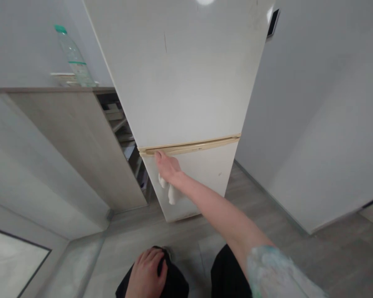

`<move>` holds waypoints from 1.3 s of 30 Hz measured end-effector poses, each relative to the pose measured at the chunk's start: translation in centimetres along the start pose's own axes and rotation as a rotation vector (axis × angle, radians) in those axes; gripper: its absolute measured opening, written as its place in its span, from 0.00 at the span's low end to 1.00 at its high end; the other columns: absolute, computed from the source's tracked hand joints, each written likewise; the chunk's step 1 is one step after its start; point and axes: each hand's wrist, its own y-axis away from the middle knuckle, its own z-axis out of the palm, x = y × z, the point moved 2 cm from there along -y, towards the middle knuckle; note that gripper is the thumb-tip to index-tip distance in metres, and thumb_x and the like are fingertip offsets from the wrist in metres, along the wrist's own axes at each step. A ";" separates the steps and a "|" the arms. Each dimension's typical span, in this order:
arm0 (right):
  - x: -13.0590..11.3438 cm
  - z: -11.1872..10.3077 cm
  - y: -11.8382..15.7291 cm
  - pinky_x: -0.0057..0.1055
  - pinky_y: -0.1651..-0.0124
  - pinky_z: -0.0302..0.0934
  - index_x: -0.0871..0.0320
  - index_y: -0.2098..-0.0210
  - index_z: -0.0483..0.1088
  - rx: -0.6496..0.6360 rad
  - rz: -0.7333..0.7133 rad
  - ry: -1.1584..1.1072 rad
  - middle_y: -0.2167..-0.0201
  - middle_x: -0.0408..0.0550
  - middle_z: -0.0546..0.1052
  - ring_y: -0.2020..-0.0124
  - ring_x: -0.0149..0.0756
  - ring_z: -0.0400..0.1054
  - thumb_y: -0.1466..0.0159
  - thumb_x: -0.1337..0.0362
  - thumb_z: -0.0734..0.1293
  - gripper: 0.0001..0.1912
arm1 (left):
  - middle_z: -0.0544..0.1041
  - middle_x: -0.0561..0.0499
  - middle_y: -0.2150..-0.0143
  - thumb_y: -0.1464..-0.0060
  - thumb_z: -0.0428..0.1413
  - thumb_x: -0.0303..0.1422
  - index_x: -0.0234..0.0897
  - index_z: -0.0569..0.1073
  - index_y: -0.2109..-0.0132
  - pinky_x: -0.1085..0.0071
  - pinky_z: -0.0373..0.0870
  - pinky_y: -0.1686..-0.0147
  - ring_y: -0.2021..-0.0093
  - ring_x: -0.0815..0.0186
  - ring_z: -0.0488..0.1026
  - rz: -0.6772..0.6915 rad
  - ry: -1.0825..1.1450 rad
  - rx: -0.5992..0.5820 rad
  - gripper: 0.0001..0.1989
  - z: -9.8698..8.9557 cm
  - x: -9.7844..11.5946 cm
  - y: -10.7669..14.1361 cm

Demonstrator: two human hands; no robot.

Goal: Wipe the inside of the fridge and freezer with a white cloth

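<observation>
Cloth (173, 194) – white, crumpled, clutched in right hand (168, 166), hanging below it near left end of yellowed trim (202, 145) on white fridge (192, 82). Fridge scratched above trim, smudged below. Left hand (147, 271) relaxed on black-clad knee (177, 277) – fingers loosely bent.

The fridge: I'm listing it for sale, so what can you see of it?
The fridge looks white and glossy, its top out of frame. A yellowed strip separates two doors, apparently both shut; the upper has a thin mark, the lower a small smudge. It stands upright beside a cabinet. The right hand, a white cloth hanging from it, touches the strip's left end.
</observation>
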 end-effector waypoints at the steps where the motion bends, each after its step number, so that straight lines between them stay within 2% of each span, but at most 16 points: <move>1: -0.2 0.4 -0.9 0.37 0.53 0.69 0.60 0.37 0.62 0.007 0.010 0.008 0.37 0.57 0.69 0.55 0.40 0.75 0.23 0.71 0.51 0.18 | 0.82 0.45 0.47 0.37 0.49 0.34 0.41 0.84 0.52 0.52 0.70 0.36 0.43 0.53 0.77 0.005 0.004 0.000 0.18 0.1 0.2 0.3; 4: -0.8 1.4 -2.4 0.38 0.50 0.68 0.60 0.39 0.64 0.007 0.020 -0.006 0.38 0.59 0.69 0.53 0.40 0.74 0.22 0.71 0.50 0.19 | 0.83 0.45 0.48 0.36 0.49 0.33 0.41 0.83 0.53 0.51 0.71 0.37 0.43 0.53 0.77 0.021 0.004 0.021 0.17 0.7 0.0 1.4; 8: -1.6 3.0 -2.7 0.37 0.50 0.68 0.61 0.41 0.66 0.036 0.046 -0.027 0.37 0.61 0.67 0.51 0.40 0.73 0.22 0.71 0.49 0.19 | 0.83 0.46 0.47 0.36 0.50 0.35 0.44 0.83 0.53 0.49 0.73 0.39 0.43 0.50 0.77 0.036 -0.023 0.065 0.16 1.4 -1.8 3.4; 12: -1.7 3.8 -2.7 0.36 0.53 0.69 0.61 0.40 0.66 0.096 0.091 -0.053 0.39 0.57 0.68 0.52 0.41 0.74 0.21 0.69 0.49 0.19 | 0.83 0.46 0.47 0.35 0.50 0.37 0.45 0.83 0.51 0.48 0.75 0.39 0.42 0.50 0.77 0.009 -0.040 0.116 0.17 1.0 -3.1 4.9; 15: -1.5 3.8 -2.8 0.36 0.54 0.68 0.61 0.42 0.68 0.106 0.087 -0.066 0.42 0.56 0.70 0.53 0.42 0.74 0.22 0.68 0.51 0.18 | 0.83 0.45 0.47 0.34 0.49 0.35 0.43 0.83 0.52 0.49 0.76 0.39 0.43 0.51 0.78 -0.003 -0.053 0.143 0.17 0.5 -3.3 4.9; 18: -1.5 3.5 -2.7 0.35 0.54 0.67 0.60 0.42 0.69 0.111 0.105 -0.063 0.43 0.56 0.71 0.54 0.40 0.73 0.21 0.67 0.52 0.18 | 0.84 0.46 0.49 0.35 0.52 0.34 0.43 0.84 0.54 0.53 0.79 0.43 0.46 0.53 0.80 0.076 -0.088 0.199 0.15 0.7 -4.0 4.5; 23: -1.2 3.5 -3.1 0.30 0.59 0.64 0.55 0.45 0.72 0.160 0.143 -0.030 0.46 0.49 0.74 0.58 0.36 0.73 0.21 0.64 0.54 0.16 | 0.85 0.53 0.54 0.38 0.58 0.35 0.45 0.82 0.56 0.59 0.84 0.54 0.53 0.57 0.82 0.287 -0.171 0.419 0.08 1.5 -6.4 5.1; 27: -1.3 3.9 -2.6 0.30 0.61 0.62 0.57 0.47 0.74 0.191 0.116 -0.044 0.47 0.49 0.75 0.59 0.36 0.73 0.21 0.62 0.56 0.16 | 0.84 0.54 0.53 0.38 0.59 0.35 0.46 0.81 0.54 0.60 0.84 0.53 0.51 0.58 0.82 0.273 -0.199 0.468 0.08 1.1 -7.5 6.7; 30: -1.7 3.9 0.7 0.29 0.62 0.61 0.57 0.50 0.76 0.307 0.049 -0.090 0.52 0.49 0.76 0.60 0.34 0.73 0.20 0.58 0.57 0.18 | 0.84 0.55 0.52 0.38 0.58 0.37 0.47 0.80 0.53 0.60 0.84 0.53 0.51 0.57 0.82 0.237 -0.202 0.490 0.08 0.3 -7.6 7.6; 33: -1.8 2.7 6.3 0.27 0.62 0.62 0.58 0.52 0.77 0.466 -0.085 -0.190 0.57 0.49 0.77 0.61 0.32 0.73 0.21 0.56 0.57 0.19 | 0.84 0.55 0.53 0.38 0.57 0.37 0.47 0.80 0.53 0.59 0.85 0.55 0.52 0.57 0.82 0.222 -0.209 0.521 0.08 -0.3 -7.8 8.1; 35: -1.5 1.3 10.4 0.26 0.61 0.64 0.58 0.52 0.77 0.550 -0.191 -0.255 0.59 0.49 0.77 0.62 0.31 0.73 0.21 0.58 0.60 0.16 | 0.85 0.55 0.53 0.37 0.57 0.37 0.46 0.80 0.53 0.59 0.85 0.56 0.52 0.57 0.83 0.235 -0.211 0.540 0.09 -0.5 -8.2 8.5; 39: -0.6 -1.8 16.8 0.25 0.60 0.67 0.58 0.52 0.76 0.571 -0.326 -0.335 0.61 0.49 0.77 0.62 0.31 0.74 0.24 0.64 0.65 0.09 | 0.84 0.54 0.52 0.36 0.55 0.38 0.45 0.80 0.53 0.59 0.85 0.56 0.52 0.57 0.83 0.239 -0.218 0.554 0.10 -0.6 -9.0 8.7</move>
